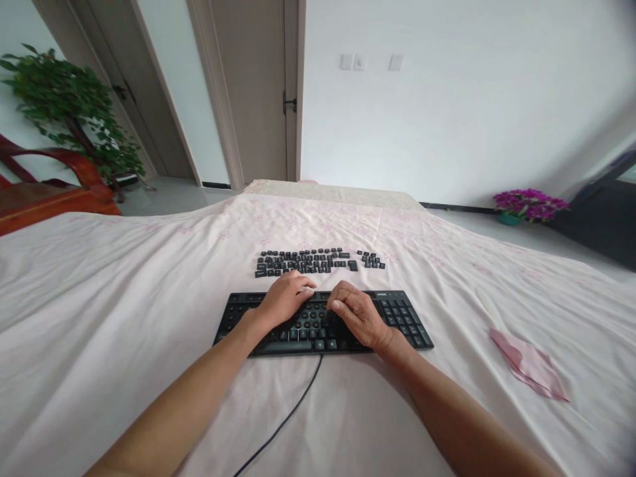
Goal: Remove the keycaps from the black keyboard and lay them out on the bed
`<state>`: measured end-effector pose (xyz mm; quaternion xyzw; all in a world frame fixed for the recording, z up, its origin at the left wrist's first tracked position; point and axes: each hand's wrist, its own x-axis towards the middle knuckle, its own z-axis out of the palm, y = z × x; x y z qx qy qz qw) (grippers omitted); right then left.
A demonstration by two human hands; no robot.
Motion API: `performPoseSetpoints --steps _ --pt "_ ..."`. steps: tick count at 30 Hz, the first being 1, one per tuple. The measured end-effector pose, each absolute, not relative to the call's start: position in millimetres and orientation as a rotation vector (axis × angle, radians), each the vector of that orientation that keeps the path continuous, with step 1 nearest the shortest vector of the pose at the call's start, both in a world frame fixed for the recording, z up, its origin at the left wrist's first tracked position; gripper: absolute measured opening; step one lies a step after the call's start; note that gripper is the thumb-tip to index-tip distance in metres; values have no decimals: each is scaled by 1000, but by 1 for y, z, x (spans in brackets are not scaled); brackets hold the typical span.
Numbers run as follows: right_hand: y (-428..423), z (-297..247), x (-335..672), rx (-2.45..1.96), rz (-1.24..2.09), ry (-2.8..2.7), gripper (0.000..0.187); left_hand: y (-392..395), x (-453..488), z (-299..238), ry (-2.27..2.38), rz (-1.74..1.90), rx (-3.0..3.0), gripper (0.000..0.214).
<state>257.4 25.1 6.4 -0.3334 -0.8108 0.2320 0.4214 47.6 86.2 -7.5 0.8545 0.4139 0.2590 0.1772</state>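
Note:
A black keyboard (402, 321) lies on a pale pink sheet (124, 298) in front of me, with many of its keycaps taken off in the middle rows. My left hand (283, 301) rests on the keyboard's upper middle, fingers curled around a small pale object I cannot make out. My right hand (360, 318) lies beside it on the bare key sockets, fingers bent and pressed together. Several loose black keycaps (318, 260) are laid out in rows just beyond the keyboard.
The keyboard's black cable (288, 417) trails toward me. A folded pink cloth (529, 364) lies to the right. A wooden chair (50, 192) and green plant (69, 106) stand at far left, purple flowers (529, 203) at far right.

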Motion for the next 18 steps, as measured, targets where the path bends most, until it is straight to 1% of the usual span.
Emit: performPoseSetpoints --steps 2,7,18 --pt "25 4 257 -803 607 -1990 29 77 47 -7 1133 818 2446 20" --pt "25 0 255 -748 685 -1950 30 70 46 -4 888 696 2442 17" --pt "22 -2 255 -736 709 -1960 28 69 44 -3 750 614 2532 16"
